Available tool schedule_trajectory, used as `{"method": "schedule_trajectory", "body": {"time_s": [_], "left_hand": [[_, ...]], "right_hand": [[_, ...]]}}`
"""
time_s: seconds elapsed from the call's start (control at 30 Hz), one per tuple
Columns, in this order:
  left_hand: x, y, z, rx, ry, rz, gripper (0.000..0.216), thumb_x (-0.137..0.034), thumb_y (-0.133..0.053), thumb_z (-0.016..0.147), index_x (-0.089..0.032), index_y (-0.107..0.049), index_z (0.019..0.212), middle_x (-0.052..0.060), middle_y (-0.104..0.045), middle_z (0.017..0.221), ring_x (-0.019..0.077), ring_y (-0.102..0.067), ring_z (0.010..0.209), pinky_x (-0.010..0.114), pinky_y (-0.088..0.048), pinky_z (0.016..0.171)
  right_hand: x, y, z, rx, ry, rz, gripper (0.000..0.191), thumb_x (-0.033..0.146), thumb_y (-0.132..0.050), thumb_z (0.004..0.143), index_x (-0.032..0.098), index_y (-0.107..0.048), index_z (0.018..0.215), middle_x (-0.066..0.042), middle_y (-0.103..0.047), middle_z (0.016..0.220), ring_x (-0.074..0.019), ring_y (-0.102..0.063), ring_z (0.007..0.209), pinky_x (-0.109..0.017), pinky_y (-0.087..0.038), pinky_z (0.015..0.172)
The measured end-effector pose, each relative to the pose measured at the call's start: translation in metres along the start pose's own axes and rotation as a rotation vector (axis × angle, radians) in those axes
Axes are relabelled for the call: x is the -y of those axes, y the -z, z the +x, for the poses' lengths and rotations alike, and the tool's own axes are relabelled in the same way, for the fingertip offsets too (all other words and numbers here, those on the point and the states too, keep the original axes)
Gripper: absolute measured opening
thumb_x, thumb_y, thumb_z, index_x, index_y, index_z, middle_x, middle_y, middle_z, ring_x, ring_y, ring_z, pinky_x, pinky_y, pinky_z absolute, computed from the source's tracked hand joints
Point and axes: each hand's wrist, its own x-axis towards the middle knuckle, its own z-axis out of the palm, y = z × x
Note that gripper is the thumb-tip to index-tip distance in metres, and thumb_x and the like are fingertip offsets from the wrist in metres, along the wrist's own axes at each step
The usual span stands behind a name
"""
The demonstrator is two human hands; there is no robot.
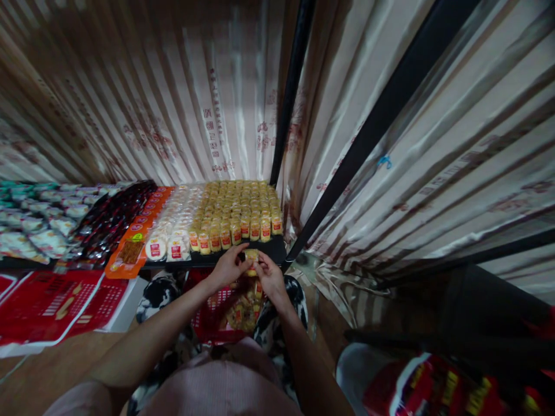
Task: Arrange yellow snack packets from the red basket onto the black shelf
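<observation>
One small yellow packet [252,256] sits between both hands at the front edge of the shelf [243,259], just at 6 o'clock of the packed rows. The left hand [228,267] pinches its left end, the right hand [269,276] its right end; both grips are closed on the packet, fingers curled, thumbs on top. Both forearms reach up from 6 o'clock and meet at the packet, wrists bent slightly inward.

At 12 o'clock of the hands, yellow packets [238,211] stand in tight rows, too many and too blurred to count; the front row shows about eight. At 9 o'clock of them lie white packets [173,231], then one column of orange packs [136,237], then dark red packs [110,219], then pale packs [34,214].

Below the hands, one red basket [212,315] holds more yellow packets. Flat red baskets [47,303] lie at 9 o'clock. Two black posts [290,98] rise before a draped plastic sheet [433,150].
</observation>
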Motion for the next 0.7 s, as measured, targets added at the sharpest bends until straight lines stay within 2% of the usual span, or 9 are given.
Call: {"method": "schedule_trajectory", "body": {"time_s": [0.1,0.17,0.23,0.33,0.47,0.57,0.7], "left_hand": [[-0.010,-0.003,0.012,0.007,-0.077,0.072,0.038,-0.021,-0.057,0.076,-0.016,-0.056,0.114,0.006,-0.062,0.101,0.0149,-0.058,0.083,0.029,-0.046,0.081],[-0.014,-0.007,0.022,-0.008,-0.104,0.093,0.032,-0.018,-0.057,0.076,-0.016,-0.059,0.108,0.006,-0.062,0.102,0.0166,-0.057,0.092,0.030,-0.045,0.085],[-0.018,-0.010,0.035,-0.031,-0.120,0.104,0.031,-0.018,-0.057,0.077,-0.016,-0.058,0.107,0.007,-0.062,0.102,0.0175,-0.057,0.095,0.031,-0.045,0.086],[-0.026,-0.015,0.058,-0.084,-0.164,0.144,0.031,-0.018,-0.056,0.079,-0.015,-0.057,0.110,0.008,-0.062,0.103,0.0180,-0.057,0.097,0.031,-0.045,0.088],[-0.045,-0.028,0.087,-0.089,-0.230,0.206,0.034,-0.018,-0.052,0.081,-0.015,-0.053,0.115,0.009,-0.059,0.110,0.0187,-0.056,0.101,0.032,-0.044,0.090],[-0.058,-0.043,0.103,-0.059,-0.264,0.203,0.037,-0.018,-0.051,0.082,-0.016,-0.050,0.118,0.009,-0.056,0.116,0.0190,-0.054,0.105,0.032,-0.042,0.093],[-0.061,-0.059,0.116,-0.035,-0.237,0.174,0.033,-0.018,-0.048,0.082,-0.017,-0.050,0.115,0.010,-0.058,0.109,0.0205,-0.055,0.101,0.032,-0.042,0.090]], "right_hand": [[0.001,0.002,0.002,-0.043,0.061,-0.168,0.039,0.034,-0.052,0.078,0.021,-0.058,0.114,-0.005,-0.066,0.096,-0.0146,-0.060,0.071,-0.030,-0.052,0.071],[0.006,0.002,0.002,-0.113,0.096,-0.254,0.041,0.032,-0.048,0.081,0.020,-0.055,0.119,-0.007,-0.064,0.101,-0.0147,-0.060,0.073,-0.031,-0.051,0.074],[0.011,0.001,0.000,-0.213,0.136,-0.319,0.044,0.030,-0.042,0.083,0.018,-0.050,0.125,-0.011,-0.059,0.113,-0.0160,-0.060,0.082,-0.033,-0.050,0.080],[0.017,-0.001,-0.002,-0.311,0.193,-0.363,0.047,0.027,-0.035,0.086,0.015,-0.042,0.131,-0.015,-0.047,0.129,-0.0199,-0.055,0.106,-0.038,-0.046,0.090],[0.013,-0.004,0.002,-0.331,0.215,-0.383,0.051,0.022,-0.030,0.086,0.013,-0.033,0.136,-0.014,-0.033,0.142,-0.0214,-0.036,0.128,-0.042,-0.037,0.102],[0.005,-0.004,0.011,-0.334,0.188,-0.408,0.054,0.021,-0.029,0.085,0.010,-0.030,0.137,-0.015,-0.028,0.145,-0.0218,-0.027,0.133,-0.044,-0.030,0.107],[-0.001,-0.001,0.023,-0.342,0.153,-0.419,0.057,0.018,-0.028,0.083,0.007,-0.025,0.139,-0.015,-0.026,0.146,-0.0215,-0.020,0.136,-0.044,-0.024,0.110]]}}
